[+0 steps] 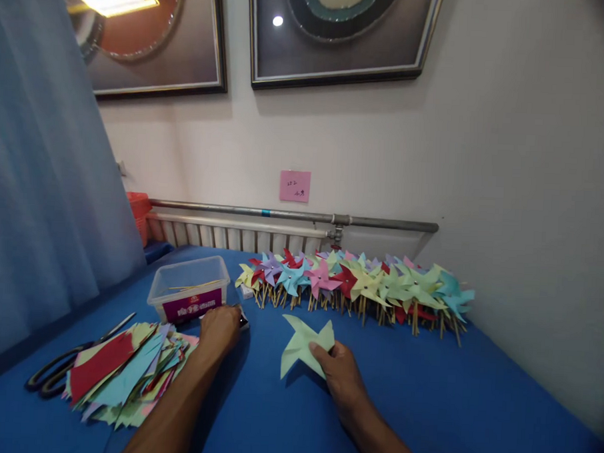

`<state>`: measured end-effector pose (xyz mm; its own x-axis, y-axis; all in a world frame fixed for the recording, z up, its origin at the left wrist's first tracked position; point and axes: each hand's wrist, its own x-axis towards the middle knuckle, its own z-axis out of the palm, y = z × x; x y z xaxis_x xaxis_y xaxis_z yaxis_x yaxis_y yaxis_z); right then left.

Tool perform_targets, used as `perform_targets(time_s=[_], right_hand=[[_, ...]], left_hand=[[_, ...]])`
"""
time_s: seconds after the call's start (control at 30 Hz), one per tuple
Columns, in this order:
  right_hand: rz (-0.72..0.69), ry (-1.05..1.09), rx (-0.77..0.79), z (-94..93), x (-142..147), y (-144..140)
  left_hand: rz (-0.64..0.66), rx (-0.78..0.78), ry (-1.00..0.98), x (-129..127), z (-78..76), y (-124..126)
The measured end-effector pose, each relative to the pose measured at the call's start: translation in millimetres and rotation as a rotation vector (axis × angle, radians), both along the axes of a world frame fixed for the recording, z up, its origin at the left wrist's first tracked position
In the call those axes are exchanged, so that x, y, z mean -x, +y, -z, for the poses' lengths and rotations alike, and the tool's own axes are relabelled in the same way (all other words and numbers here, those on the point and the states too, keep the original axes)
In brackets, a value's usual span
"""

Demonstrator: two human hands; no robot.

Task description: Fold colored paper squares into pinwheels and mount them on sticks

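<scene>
From my head camera: my right hand (343, 370) pinches a light green paper pinwheel (304, 345) flat on the blue bench (425, 392), fingers clamped on its edge. At nine o'clock from it, my left hand (220, 330) covers a small object; grip unclear, beside the plastic box (189, 288).

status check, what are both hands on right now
Right hand pinches light green folded paper. Left hand rests on small dark object beside plastic box. Cut paper pile beside left arm.

Faint unreadable handwriting on pink note (294, 186); illegible box label (192, 310).
</scene>
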<state>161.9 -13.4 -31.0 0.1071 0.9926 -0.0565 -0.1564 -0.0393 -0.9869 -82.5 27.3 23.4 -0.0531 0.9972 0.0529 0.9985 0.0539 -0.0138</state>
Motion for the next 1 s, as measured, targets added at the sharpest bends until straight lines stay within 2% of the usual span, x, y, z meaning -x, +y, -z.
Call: perform_targets(time_s=[0.23, 0.37, 0.53, 0.77, 1.0], right_hand=[[-0.017, -0.053, -0.05, 0.5, 0, 1], [-0.023, -0.037, -0.045, 10.9, -1, 8], [-0.017, -0.029, -0.03, 21.3, -2, 11], [-0.055, -0.051, -0.021, 7.2, -2, 3], [-0.035, -0.092, 0.007, -0.1, -1, 0]], left_hand=[[0.112, 0.124, 0.06, -2, -11.3, 17], [0.09, 0.15, 0.041, 3, -7.6, 24], [0.111, 0.12, -0.091, 15, -2.0, 19], [0.099, 0.13, -0.1, 10, -9.1, 13], [0.134, 0.126, -0.031, 11, -5.9, 13]])
